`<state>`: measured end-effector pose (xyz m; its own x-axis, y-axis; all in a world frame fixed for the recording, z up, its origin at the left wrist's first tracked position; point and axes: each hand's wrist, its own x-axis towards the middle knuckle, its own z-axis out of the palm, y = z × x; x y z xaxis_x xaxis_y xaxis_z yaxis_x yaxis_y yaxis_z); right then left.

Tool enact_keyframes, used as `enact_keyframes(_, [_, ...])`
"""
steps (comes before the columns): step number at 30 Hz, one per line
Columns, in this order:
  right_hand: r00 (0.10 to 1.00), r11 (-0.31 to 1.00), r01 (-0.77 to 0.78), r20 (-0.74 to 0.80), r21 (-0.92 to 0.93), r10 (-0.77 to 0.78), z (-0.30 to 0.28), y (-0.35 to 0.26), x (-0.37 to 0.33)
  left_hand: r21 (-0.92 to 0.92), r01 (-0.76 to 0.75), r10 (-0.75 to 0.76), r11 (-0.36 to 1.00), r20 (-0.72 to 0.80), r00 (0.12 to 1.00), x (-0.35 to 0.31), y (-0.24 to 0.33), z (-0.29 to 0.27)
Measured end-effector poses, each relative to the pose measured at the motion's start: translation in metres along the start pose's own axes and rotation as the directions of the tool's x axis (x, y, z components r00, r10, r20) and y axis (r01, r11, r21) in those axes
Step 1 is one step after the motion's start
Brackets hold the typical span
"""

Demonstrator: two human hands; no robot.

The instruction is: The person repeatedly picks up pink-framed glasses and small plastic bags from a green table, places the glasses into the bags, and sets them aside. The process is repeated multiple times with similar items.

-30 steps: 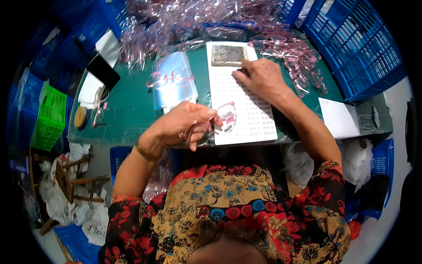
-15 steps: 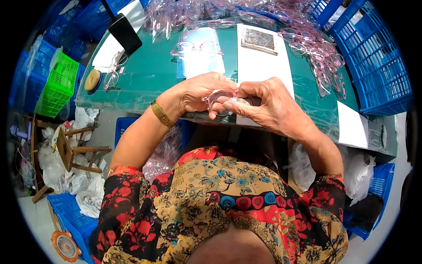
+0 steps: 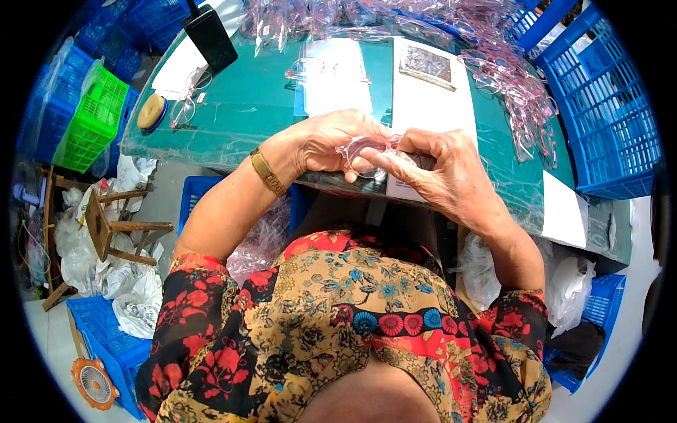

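Note:
Both of my hands hold one pair of pink-rimmed eyeglasses (image 3: 360, 146) just over the near edge of the table. My left hand (image 3: 337, 141), with a gold watch (image 3: 265, 171) at its wrist, closes round one side of the frame. Thumb and fingers of my right hand (image 3: 448, 173) pinch the glasses near the middle, and the thumb lies over a lens. Part of the frame is hidden behind my fingers. Farther off, another pink pair of glasses (image 3: 308, 69) lies on a white sheet (image 3: 338, 99).
Piled pink glasses in clear plastic (image 3: 523, 116) line the table's (image 3: 254, 106) far and right sides. A black device (image 3: 210, 41), loose glasses (image 3: 185, 111) and a round pad (image 3: 151, 113) lie left. Blue crates (image 3: 599, 106), a green basket (image 3: 100, 116) and a wooden stool (image 3: 99, 224) surround the table.
The view has shifted slightly. Both hands still grip the glasses, which now show more of a lens and the rim between my fingers.

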<state>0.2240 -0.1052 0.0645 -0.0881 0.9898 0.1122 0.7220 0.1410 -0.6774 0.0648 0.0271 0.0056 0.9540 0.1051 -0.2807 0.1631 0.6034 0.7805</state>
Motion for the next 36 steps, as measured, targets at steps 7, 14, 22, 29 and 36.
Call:
enact_keyframes(7, [0.999, 0.997, 0.010, -0.032, -0.075, -0.013, 0.0021, 0.0006, 0.0000, -0.035, 0.015, -0.015, 0.999, 0.015, 1.000, 0.0005, 0.0000, -0.0004])
enact_keyframes(14, [0.997, 0.996, 0.041, -0.067, -0.075, -0.046, 0.0032, 0.0036, -0.0011, -0.028, 0.002, -0.001, 1.000, 0.026, 1.000, 0.0015, 0.0006, -0.0007])
enact_keyframes(22, [0.987, 0.989, 0.103, -0.109, -0.106, -0.114, 0.0059, 0.0070, -0.0017, -0.025, 0.031, -0.032, 0.999, -0.040, 0.999, 0.0018, 0.0009, 0.0034])
enact_keyframes(29, [0.983, 0.983, 0.109, -0.129, -0.149, -0.129, 0.0063, 0.0057, -0.0030, -0.073, 0.022, -0.020, 0.997, 0.021, 1.000, 0.0010, 0.0024, 0.0009])
enact_keyframes(36, [0.982, 0.987, 0.102, -0.146, -0.126, -0.120, 0.0064, 0.0073, 0.0005, -0.156, 0.048, -0.049, 0.987, -0.004, 0.999, 0.0000, 0.0031, -0.0006])
